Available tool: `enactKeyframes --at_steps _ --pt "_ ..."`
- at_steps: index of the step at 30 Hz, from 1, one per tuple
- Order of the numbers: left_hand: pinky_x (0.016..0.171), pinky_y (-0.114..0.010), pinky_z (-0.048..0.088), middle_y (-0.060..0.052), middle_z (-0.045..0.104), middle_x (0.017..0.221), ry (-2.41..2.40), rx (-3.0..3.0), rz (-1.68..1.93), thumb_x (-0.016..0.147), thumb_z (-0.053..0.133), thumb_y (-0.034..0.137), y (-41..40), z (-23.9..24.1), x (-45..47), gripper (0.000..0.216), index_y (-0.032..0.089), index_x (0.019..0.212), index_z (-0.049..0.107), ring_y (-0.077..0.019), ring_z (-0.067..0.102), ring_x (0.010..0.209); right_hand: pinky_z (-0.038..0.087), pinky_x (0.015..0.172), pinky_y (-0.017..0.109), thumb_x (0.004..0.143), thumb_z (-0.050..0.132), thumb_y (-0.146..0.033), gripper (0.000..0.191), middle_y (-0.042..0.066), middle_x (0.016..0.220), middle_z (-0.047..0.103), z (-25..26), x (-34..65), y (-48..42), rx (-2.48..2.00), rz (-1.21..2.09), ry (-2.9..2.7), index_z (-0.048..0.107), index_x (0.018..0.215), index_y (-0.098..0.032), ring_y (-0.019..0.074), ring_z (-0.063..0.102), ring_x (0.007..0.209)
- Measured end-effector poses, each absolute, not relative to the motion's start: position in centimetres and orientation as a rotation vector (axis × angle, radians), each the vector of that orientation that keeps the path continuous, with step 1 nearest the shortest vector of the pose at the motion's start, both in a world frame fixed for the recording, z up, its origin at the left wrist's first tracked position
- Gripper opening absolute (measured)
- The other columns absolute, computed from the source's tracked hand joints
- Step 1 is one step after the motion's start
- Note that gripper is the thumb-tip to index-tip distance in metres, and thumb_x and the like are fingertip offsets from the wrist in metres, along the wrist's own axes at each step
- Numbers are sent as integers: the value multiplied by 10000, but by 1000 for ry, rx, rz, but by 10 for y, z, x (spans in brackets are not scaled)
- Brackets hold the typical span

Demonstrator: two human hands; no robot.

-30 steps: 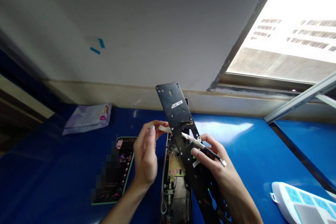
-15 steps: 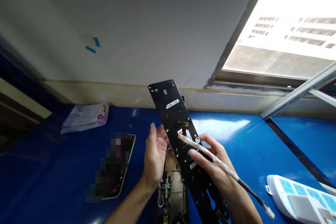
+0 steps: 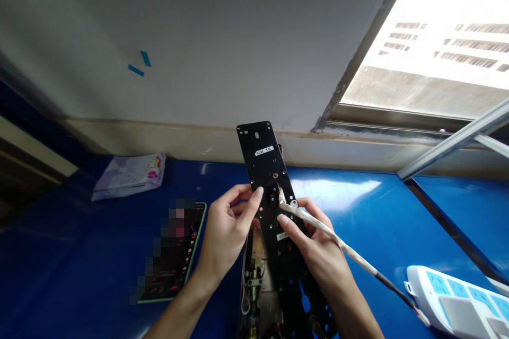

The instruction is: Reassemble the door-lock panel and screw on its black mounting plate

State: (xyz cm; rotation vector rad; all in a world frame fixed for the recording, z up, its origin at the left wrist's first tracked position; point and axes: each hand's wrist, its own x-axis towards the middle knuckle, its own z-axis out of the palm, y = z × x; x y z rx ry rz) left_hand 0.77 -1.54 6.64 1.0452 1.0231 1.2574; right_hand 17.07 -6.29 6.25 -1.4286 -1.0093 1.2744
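Observation:
A long black metal plate [image 3: 267,172] with holes and a white "CE 16" label is held tilted up over the blue table [image 3: 358,206]. My right hand [image 3: 314,249] grips the plate's lower part from the right, fingers wrapped round it. My left hand [image 3: 226,235] holds its left edge, index finger pressed on the face. A white sleeved cable [image 3: 334,235] comes out through a hole in the plate and trails down to the right, turning black near its end. Under the plate lies an open lock body [image 3: 258,280] with metal parts showing.
A phone [image 3: 175,254] lies left of my hands. A purple-white packet [image 3: 129,175] sits at the back left. A white and blue power strip [image 3: 457,302] lies at the lower right. A wall and a window frame [image 3: 397,122] run behind the table.
The cable has been drawn further through the plate's hole and now hangs out to the right. My left hand has come back onto the plate's left edge. The plate stands a little more upright.

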Motion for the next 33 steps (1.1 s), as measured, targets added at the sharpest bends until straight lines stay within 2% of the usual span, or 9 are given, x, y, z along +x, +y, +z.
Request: enactKeyframes --at_steps 2,5,8,11,14,17,21,28,33 --pt "529 -254 588 -79 805 822 1101 1124 1276 791 866 592 -13 65 3 436 170 867 784 -221 752 670 575 726 320 820 829 -600 453 36 976 761 63 168 -62 -1430 1256 -1007 681 1077 -257 226 704 851" --pt "524 -252 563 -58 770 703 1137 1178 1267 805 853 579 -8 61 -2 413 172 778 794 -199 708 600 583 728 331 826 808 -625 484 43 994 773 64 166 -62 -1413 1260 -1021 702 1133 -266 241 718 866" --pt "554 -253 551 -51 770 697 1151 1204 1267 812 848 569 -1 55 -6 391 182 769 809 -195 698 612 572 701 339 816 801 -640 507 58 994 781 64 166 -61 -1474 1211 -1063 735 1152 -267 263 728 878" --pt "564 -266 543 -52 762 682 1143 1228 1236 809 841 589 6 50 -9 404 190 752 809 -207 697 622 540 675 345 808 796 -631 463 65 916 775 64 167 -58 -1604 1100 -1160 776 1072 -251 263 711 830" --pt "543 -262 520 -46 745 660 1136 1268 1214 830 822 584 11 47 -13 397 196 746 807 -196 670 585 462 593 325 803 799 -619 436 40 770 725 63 168 -54 -1650 1062 -1219 785 1005 -233 207 616 675" --pt "522 -263 509 -56 753 672 1128 1321 1183 844 808 580 14 45 -16 393 199 748 806 -195 657 567 386 542 304 794 809 -641 477 -6 661 639 60 170 -52 -1635 1053 -1221 764 1022 -224 157 494 586" --pt "497 -266 504 -59 742 652 1120 1358 1130 847 788 596 16 47 -18 417 195 731 794 -190 642 531 408 559 302 779 816 -672 550 -22 650 624 54 172 -49 -1583 1103 -1203 728 1073 -215 153 509 589" --pt "477 -268 515 -48 723 614 1153 1376 1099 797 815 616 11 51 -16 426 200 710 781 -196 647 509 420 534 287 739 847 -695 586 -34 622 596 52 174 -51 -1547 1156 -1163 713 1041 -211 149 515 567" --pt "519 -268 522 -55 784 682 1279 1480 1158 827 817 553 2 50 -13 350 207 775 809 -219 709 576 442 537 276 748 834 -719 600 -52 609 580 53 175 -54 -1529 1195 -1154 673 1048 -225 148 534 562"
